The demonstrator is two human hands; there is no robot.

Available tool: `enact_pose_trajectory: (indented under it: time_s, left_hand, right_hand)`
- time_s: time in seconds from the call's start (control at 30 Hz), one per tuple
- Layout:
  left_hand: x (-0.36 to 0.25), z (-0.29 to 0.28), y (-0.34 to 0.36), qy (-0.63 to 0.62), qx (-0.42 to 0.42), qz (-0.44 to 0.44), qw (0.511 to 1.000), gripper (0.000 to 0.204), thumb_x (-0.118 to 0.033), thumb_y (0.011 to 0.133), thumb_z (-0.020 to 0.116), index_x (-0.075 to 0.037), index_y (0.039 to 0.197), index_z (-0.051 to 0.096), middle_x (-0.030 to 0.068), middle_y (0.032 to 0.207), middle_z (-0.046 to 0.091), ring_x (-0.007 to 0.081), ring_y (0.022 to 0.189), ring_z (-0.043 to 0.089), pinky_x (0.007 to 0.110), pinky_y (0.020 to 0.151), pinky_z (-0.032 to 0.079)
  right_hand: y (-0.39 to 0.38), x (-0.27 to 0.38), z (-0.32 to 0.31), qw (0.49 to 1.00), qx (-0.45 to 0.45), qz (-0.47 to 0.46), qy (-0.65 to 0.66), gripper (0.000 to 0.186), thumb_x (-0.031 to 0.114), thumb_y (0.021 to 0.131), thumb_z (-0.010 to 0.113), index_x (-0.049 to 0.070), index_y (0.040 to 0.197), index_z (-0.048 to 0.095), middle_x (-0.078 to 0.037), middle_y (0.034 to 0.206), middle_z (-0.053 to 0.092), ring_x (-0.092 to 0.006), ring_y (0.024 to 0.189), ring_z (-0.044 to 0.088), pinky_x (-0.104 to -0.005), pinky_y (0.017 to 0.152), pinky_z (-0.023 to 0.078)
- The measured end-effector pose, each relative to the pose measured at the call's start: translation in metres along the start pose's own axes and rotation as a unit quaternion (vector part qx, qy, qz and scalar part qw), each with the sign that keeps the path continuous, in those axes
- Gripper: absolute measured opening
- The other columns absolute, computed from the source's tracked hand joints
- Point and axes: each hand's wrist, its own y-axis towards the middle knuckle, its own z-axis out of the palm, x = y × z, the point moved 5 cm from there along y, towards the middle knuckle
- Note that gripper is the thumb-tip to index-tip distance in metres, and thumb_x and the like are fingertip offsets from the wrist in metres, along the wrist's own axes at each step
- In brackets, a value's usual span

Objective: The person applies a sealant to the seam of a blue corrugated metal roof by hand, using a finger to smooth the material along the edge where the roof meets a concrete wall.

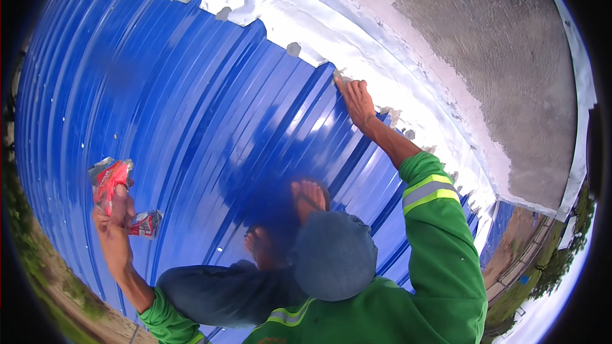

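Silver flashing strip (357, 44) under right hand (357, 102); red packets (115, 185) in left hand (113, 226).

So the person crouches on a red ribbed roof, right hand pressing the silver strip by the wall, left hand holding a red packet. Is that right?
Not quite: the roof is blue, not red, as the head view shows. The rest holds: the right hand presses the silver strip by the wall, and the left hand holds a red packet.

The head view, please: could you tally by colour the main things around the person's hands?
Blue: 1, the ribbed roof sheet
Silver-white: 1, the flashing strip pressed by the right hand
Red: 1, the crumpled packet in the left hand
Grey: 1, the rough wall
Total: 4
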Motion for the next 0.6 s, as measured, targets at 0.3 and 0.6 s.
enact_pose_trajectory:
  time_s: [0.3, 0.6]
  left_hand:
    - [0.000, -0.006, -0.006, 0.009, -0.007, -0.011, 1.000, 0.032, -0.038, 0.095, 0.063, -0.007, 0.101, 0.064, -0.0071, 0.063, 0.045, -0.0001, 0.051, 0.031, 0.022, 0.046, 0.019]
    - [-0.003, -0.006, -0.006, 0.007, -0.006, -0.018, 1.000, 0.032, -0.037, 0.096, 0.063, -0.006, 0.102, 0.064, -0.0069, 0.064, 0.046, -0.0004, 0.052, 0.031, 0.021, 0.046, 0.019]
  right_hand:
    - [-0.005, 0.005, 0.001, 1.000, 0.007, -0.027, -0.011, 0.074, 0.018, 0.092, 0.051, 0.002, 0.155, 0.016, -0.009, 0.116, 0.052, -0.0244, 0.112, 0.046, -0.0407, 0.101, 0.030]
    - [0.003, -0.010, -0.003, 0.991, 0.032, -0.070, -0.112, 0.071, 0.024, 0.096, 0.046, 0.004, 0.156, 0.015, -0.009, 0.126, 0.050, -0.0243, 0.117, 0.043, -0.0445, 0.102, 0.027]
